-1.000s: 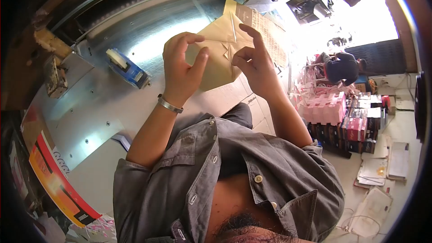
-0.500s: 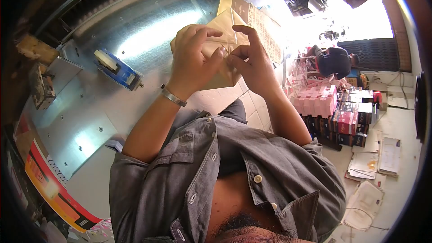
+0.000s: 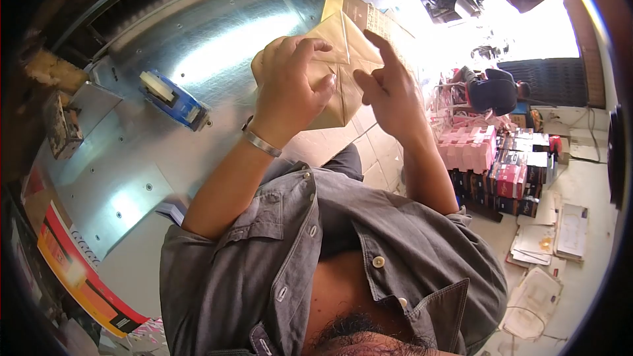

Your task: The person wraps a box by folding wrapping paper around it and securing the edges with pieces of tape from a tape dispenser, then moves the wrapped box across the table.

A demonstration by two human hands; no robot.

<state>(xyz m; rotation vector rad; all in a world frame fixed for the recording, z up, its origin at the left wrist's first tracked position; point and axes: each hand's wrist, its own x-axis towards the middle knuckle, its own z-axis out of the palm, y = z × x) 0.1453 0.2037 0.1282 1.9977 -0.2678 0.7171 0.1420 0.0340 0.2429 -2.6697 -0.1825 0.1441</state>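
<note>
A tan paper bag (image 3: 348, 86) lies on the metal table edge, its folded base facing up with creases meeting near the middle. My left hand (image 3: 290, 86) rests over its left side, fingers bent, thumb apart from the index finger, not gripping. At the bag's right side is my right hand (image 3: 395, 89), index finger stretched out and thumb apart, with nothing visible in it. Beyond it lies brown printed paper (image 3: 361, 14) with a yellow edge. A metal bracelet (image 3: 261, 143) circles my left wrist.
A blue tape dispenser (image 3: 173, 100) stands on the metal table (image 3: 217, 86) at left. Pink bundles (image 3: 467, 148) and stacked boxes (image 3: 508, 181) sit on the floor at right. Another person (image 3: 492, 92) is bent over behind them. Papers (image 3: 535, 237) lie along the right wall.
My right hand has drawn back to the right, off the bag's middle fold, and its pinch has opened. My left thumb has also parted from the fold, which now shows.
</note>
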